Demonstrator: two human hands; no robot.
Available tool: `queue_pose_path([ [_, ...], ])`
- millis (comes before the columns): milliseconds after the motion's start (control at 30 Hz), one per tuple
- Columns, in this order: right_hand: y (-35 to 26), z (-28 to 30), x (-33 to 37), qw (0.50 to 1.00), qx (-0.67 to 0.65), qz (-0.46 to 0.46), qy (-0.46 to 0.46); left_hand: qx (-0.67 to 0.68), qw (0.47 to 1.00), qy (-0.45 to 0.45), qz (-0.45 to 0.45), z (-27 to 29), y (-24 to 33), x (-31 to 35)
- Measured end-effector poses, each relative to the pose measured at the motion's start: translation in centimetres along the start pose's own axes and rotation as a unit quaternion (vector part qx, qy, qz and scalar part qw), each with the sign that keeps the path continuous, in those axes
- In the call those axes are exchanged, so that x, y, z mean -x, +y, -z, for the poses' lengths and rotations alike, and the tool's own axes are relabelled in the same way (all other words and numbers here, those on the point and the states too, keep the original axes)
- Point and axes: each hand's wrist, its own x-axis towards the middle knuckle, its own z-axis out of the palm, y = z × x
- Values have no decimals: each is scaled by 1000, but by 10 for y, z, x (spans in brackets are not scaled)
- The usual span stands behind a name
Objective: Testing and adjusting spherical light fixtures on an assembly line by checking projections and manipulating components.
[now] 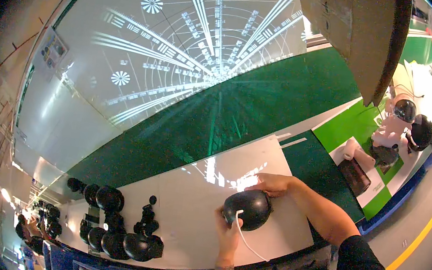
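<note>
A glossy black, rounded device [248,211] is held between my two hands, just above or on the white tabletop [196,213]; I cannot tell which. A white cable [247,240] plugs into its near face and trails toward the table's front edge. My left hand [227,232] grips its left side, fingers partly hidden. At its far right side, my right hand [273,185] is closed around the upper edge. Bright white light patches [245,182] fall on the table just beyond the device.
Several black rounded devices [142,247] stand at the left. A white wall panel [184,35] bears a projected test pattern. A cardboard box [360,34] overhangs at upper right. White devices [391,131] and a dark rectangular object [355,176] lie on a green-and-white surface. Other people's hands [35,229] show far left.
</note>
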Motion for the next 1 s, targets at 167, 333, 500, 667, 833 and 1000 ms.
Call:
queue_pose_path([
  [167,-41,-18,31,988,-140,58,25,-6,1000,-3,-3,4,-1,-1],
  [333,-45,-17,29,997,-62,-3,35,-14,1000,-1,0,5,1,-1],
  [500,-60,-22,36,997,-49,-23,47,-12,1000,0,-8,8,1,-1],
  [667,-51,-22,28,997,-62,21,27,-21,1000,-4,-16,10,2,-2],
  [833,-16,-22,5,988,-136,47,49,-28,1000,-6,-9,6,5,-2],
  [1000,-56,-27,27,995,-96,-14,19,-32,999,-4,-5,11,6,-1],
])
